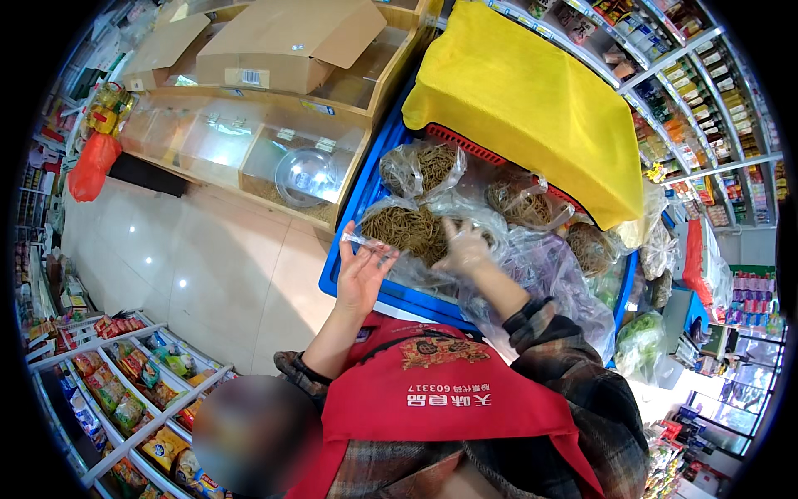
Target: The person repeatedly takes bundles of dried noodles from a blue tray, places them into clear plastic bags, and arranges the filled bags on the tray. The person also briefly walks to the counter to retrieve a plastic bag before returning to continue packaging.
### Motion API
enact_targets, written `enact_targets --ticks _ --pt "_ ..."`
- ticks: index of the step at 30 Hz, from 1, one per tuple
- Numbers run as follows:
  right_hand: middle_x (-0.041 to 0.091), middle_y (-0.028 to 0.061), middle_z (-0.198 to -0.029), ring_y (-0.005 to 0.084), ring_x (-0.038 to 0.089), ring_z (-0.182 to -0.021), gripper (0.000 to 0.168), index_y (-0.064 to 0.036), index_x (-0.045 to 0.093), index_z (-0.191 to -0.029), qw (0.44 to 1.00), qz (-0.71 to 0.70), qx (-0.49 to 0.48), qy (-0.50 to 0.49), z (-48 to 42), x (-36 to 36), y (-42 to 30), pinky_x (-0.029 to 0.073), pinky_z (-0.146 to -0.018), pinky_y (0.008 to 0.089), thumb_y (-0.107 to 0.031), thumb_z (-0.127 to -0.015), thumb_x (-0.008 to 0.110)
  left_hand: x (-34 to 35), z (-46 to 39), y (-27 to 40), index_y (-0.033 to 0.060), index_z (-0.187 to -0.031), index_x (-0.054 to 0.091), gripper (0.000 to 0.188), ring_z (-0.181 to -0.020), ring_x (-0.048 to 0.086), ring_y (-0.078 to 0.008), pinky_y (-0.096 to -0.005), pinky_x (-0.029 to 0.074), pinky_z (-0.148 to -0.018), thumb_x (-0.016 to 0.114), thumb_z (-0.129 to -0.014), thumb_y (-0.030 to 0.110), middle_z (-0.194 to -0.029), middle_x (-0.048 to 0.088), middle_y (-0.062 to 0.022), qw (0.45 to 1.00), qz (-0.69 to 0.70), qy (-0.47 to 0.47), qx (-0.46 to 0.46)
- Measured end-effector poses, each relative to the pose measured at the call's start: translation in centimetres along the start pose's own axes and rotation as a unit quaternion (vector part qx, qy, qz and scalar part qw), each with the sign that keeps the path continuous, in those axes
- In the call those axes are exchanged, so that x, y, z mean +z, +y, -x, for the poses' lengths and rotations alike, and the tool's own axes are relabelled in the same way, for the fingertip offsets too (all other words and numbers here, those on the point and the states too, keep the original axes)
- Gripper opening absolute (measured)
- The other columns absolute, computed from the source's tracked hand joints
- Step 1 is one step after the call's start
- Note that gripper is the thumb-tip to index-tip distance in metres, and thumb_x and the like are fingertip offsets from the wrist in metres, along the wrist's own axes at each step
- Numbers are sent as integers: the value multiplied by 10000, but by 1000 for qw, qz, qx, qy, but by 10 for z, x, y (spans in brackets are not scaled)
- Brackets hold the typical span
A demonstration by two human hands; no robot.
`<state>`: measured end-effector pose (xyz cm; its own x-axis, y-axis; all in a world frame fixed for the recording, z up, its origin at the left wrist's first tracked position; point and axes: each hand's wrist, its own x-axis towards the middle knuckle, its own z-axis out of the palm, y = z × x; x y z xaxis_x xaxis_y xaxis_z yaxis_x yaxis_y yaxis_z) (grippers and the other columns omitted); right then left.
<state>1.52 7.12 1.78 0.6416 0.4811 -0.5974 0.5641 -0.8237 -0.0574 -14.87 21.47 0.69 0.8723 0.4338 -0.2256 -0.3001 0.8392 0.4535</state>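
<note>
My left hand (361,277) is bare and holds the edge of a clear plastic bag between its fingers. In that bag lies a tangle of brown, noodle-like strands (405,234). My right hand (467,249), in a thin clear plastic glove, is at the right side of the strands with its fingers spread; whether it grips any is not clear. Behind are a second clear bag of similar strands (430,165) and a third (523,199); another bag (589,248) lies to the right. A purplish plastic bag (542,280) is beside my right forearm. All rest in a blue tray (399,296).
A yellow cloth (530,100) covers a red basket (464,142) behind the bags. Wooden bins with clear lids (249,134) and cardboard boxes (274,50) stand to the left. A snack shelf (134,399) is at the lower left, and a leafy green vegetable in plastic (642,343) at the right.
</note>
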Motion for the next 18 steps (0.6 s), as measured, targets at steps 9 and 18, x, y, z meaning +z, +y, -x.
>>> enact_targets --ticks 9,18 --pt "555 232 -1109 375 557 -1017 322 -89 599 -1028 991 -65 -77 82 -35 47 21 458 -846 436 -17 -716 559 -3 12 -8 213 -1408 126 715 -998 521 -216 -482 391 -940 536 -837 77 -998 526 -77 999 -28 15 -26" --pt "619 207 -998 315 603 -937 427 -97 615 -1085 985 30 -171 -11 -11 -68 9 475 -802 394 -88 -661 563 -11 17 -15 206 -1416 143 736 -955 535 -197 -398 420 -905 548 -826 35 -971 532 -77 994 -98 -4 -53"
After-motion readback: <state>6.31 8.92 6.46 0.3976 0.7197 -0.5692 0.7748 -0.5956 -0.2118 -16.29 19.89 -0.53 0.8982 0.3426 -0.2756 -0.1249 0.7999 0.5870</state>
